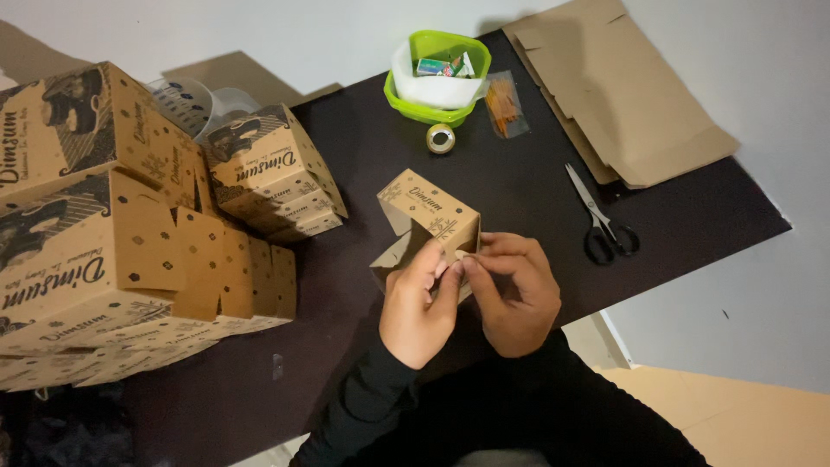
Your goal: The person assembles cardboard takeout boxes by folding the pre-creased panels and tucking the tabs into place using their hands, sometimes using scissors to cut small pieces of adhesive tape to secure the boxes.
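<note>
Both hands work close under the camera, dark sleeves running up from the bottom edge. The left hand (421, 304) curls around the near corner of a small brown cardboard box (430, 220), thumb and forefinger pinched on a flap edge, so the box is steadied while the fold is worked. The right hand (513, 292) meets it from the other side, fingers bent and closed on the same flap near the box's front corner; the exact pinch point is hidden behind the knuckles, so it seems to be a tuck tab, though that cannot be told for sure. The box sits tilted, its printed top face turned away from the person and one loose panel hanging toward the dark tabletop (519, 186), which leaves the open side facing the fingers.

Finished boxes of the same print are stacked at the person's left, a large pile (95, 251) by the table's edge and a smaller stack (272, 173) just beside it, kept out of the working space. Flat unfolded cardboard sheets (618, 95) lie at the far right corner, well apart from the hands. Black-handled scissors (601, 220) rest between those sheets and the box, within reach of the right hand. A green bowl (435, 110) with small items, a roll of clear tape (440, 137) and a small clear packet (502, 105) sit at the far edge.
</note>
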